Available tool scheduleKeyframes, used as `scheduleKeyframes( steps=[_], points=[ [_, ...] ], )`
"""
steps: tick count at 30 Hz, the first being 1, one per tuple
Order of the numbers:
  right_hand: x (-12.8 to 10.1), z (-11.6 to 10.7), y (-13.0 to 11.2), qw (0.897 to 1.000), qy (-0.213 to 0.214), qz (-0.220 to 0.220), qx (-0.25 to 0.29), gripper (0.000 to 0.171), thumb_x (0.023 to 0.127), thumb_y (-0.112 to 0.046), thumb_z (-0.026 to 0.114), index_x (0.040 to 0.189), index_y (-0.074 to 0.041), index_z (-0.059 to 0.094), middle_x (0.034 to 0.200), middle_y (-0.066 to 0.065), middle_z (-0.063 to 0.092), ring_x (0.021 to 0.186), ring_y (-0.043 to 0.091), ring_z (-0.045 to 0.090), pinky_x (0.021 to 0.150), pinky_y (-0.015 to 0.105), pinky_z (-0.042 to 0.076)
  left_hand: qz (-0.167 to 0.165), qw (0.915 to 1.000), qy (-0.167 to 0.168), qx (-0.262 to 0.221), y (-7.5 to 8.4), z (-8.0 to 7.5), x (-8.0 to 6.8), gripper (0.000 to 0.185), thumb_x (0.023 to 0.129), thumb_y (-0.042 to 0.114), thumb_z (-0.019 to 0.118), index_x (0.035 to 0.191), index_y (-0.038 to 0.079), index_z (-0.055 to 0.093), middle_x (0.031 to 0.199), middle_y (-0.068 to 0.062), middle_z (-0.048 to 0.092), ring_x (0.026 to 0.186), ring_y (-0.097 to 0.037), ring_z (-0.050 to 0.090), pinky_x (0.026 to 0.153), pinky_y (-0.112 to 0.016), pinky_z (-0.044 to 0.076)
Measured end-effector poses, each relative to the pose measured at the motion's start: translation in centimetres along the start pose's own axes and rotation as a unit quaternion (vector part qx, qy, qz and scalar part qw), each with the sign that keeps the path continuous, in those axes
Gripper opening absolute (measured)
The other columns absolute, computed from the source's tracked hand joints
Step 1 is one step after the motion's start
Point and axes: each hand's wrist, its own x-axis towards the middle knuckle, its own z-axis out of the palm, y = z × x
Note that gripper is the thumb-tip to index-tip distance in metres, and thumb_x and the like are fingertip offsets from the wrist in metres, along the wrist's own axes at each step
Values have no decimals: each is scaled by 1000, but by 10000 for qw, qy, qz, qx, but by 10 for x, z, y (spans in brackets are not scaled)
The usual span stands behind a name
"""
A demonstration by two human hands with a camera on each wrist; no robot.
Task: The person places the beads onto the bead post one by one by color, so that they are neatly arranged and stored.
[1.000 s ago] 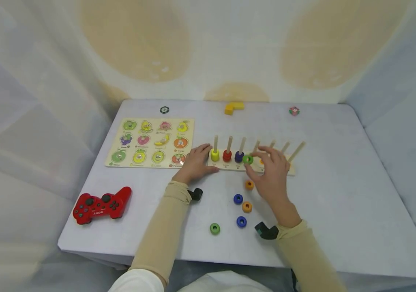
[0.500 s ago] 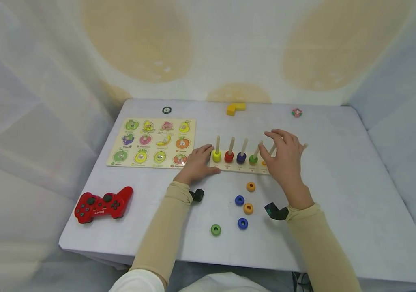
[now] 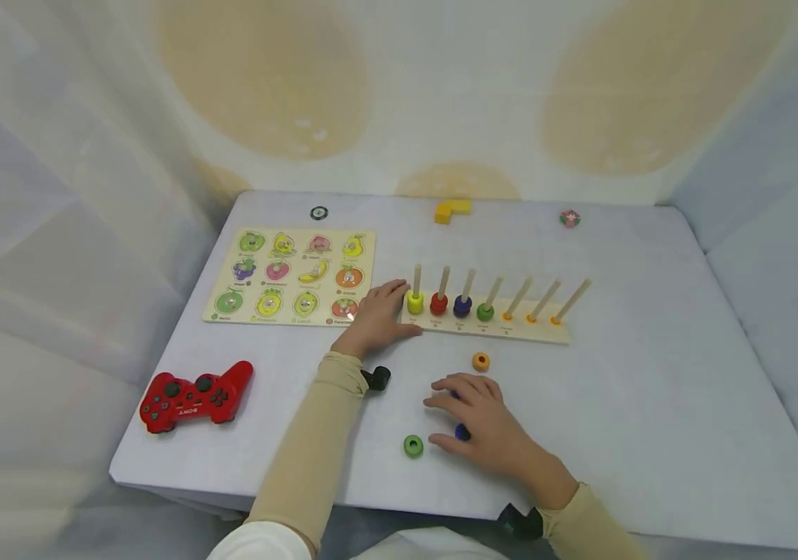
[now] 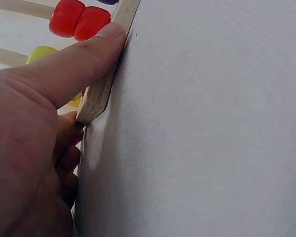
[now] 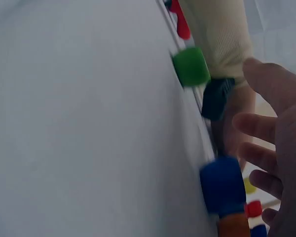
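A wooden peg board (image 3: 539, 330) has several upright pegs; a yellow, a red, a dark blue and a green stack of rings sit on the left ones. My left hand (image 3: 376, 317) grips its left end, the thumb (image 4: 96, 52) along the front edge and the other fingers around the end. My right hand (image 3: 486, 428) hovers over loose rings with fingers spread and nothing held. Beneath it a blue ring (image 3: 462, 432) is partly hidden. A loose green ring (image 3: 413, 446) lies left of its thumb, and an orange ring (image 3: 481, 362) lies beyond its fingers.
A fruit puzzle board (image 3: 287, 303) lies left of the peg board. A red game controller (image 3: 196, 395) is at the front left. Along the back sit a round chip (image 3: 318, 212), a yellow block (image 3: 444, 212) and a small pink-and-green piece (image 3: 569, 218).
My right hand has let go of a green ring, now on the fourth peg, and has moved back toward me over the loose rings. My left hand stays on the peg board.
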Motion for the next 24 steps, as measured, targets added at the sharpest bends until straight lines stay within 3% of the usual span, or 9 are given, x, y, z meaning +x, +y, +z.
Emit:
scheduleKeyframes(
  steps=[4, 9, 17, 21, 24],
  points=[
    [-4, 15, -12, 9996, -136, -244, -84, 51, 84, -54, 78, 128, -29, 67, 140, -4, 56, 131, 20, 47, 105, 49, 33, 43, 9999, 82, -71, 0, -2, 1, 97, 84, 54, 79, 160, 16, 34, 169, -2, 28, 154, -33, 26, 128, -53, 23],
    [-5, 28, -17, 9983, -70, -476, -325, 37, 83, -49, 81, 114, -29, 71, 136, -3, 58, 129, 21, 49, 103, 49, 35, 89, 9999, -14, -52, -1, -2, 1, 97, 84, 55, 79, 160, 16, 34, 169, -2, 28, 154, -33, 27, 128, -52, 24],
    [-6, 31, -15, 9998, 49, 50, -178, 29, 84, -44, 82, 107, -31, 72, 136, -6, 60, 132, 19, 48, 105, 49, 33, 91, 9999, 80, -67, -2, 0, 2, 96, 82, 55, 81, 158, 16, 38, 167, -2, 31, 153, -33, 29, 128, -51, 24],
    [-4, 21, -5, 9949, 726, 654, 260, 32, 82, -34, 85, 109, -25, 71, 133, -2, 62, 130, 23, 51, 104, 51, 33, 111, 9999, 70, -42, -2, 1, 3, 96, 81, 56, 81, 158, 16, 38, 167, -2, 31, 152, -34, 30, 128, -51, 24],
    [2, 4, 8, 9788, 1540, 1277, 441, 35, 82, -24, 86, 111, -15, 70, 130, 6, 64, 127, 30, 52, 105, 53, 35, 76, 9999, 54, -88, -1, 0, 2, 96, 81, 56, 81, 158, 17, 38, 167, -2, 30, 152, -34, 29, 127, -52, 25]
  ],
)
